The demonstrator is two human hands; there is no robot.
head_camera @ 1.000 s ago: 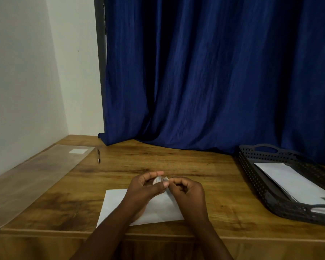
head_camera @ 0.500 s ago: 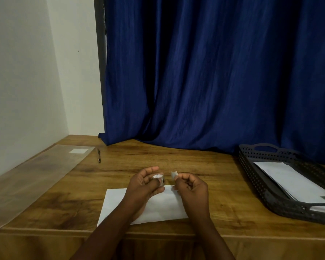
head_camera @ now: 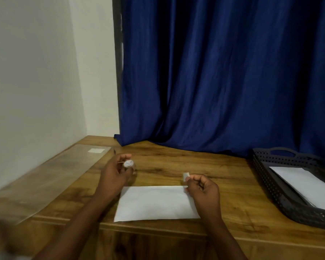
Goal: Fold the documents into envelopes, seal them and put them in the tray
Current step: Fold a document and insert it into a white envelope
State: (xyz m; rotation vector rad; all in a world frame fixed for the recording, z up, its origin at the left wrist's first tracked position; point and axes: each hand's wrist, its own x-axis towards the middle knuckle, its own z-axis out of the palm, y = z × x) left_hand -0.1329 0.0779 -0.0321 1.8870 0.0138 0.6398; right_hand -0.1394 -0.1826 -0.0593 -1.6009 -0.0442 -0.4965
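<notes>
A white envelope (head_camera: 156, 203) lies flat on the wooden surface (head_camera: 176, 166), close to the front edge, about in the middle; it is not in the tray. The left hand (head_camera: 116, 174) is up above the surface, a bit behind the envelope's left end; its fingers are curled round a small roll of tape (head_camera: 129, 163), and it holds the roll tight. The right hand (head_camera: 203, 190) is over the envelope's right end; its thumb and finger pinch a little piece of tape (head_camera: 185, 176), and the piece sticks up from the fingertips. The two hands are apart from each other; the roll and the little piece do not touch.

A dark tray (head_camera: 270, 186) with small holes in its wall sits at the right edge of the surface; it has a handle at the back; white envelopes (head_camera: 306, 184) lie flat inside it. A clear plastic sheet (head_camera: 51, 177) lies along the left edge of the surface, next to the pale wall (head_camera: 32, 91); it has a small white patch near its back end. A blue curtain (head_camera: 223, 72) hangs behind the surface, and its bottom rests on the back edge. The near left corner looks blurry, so I cannot tell what is there.
</notes>
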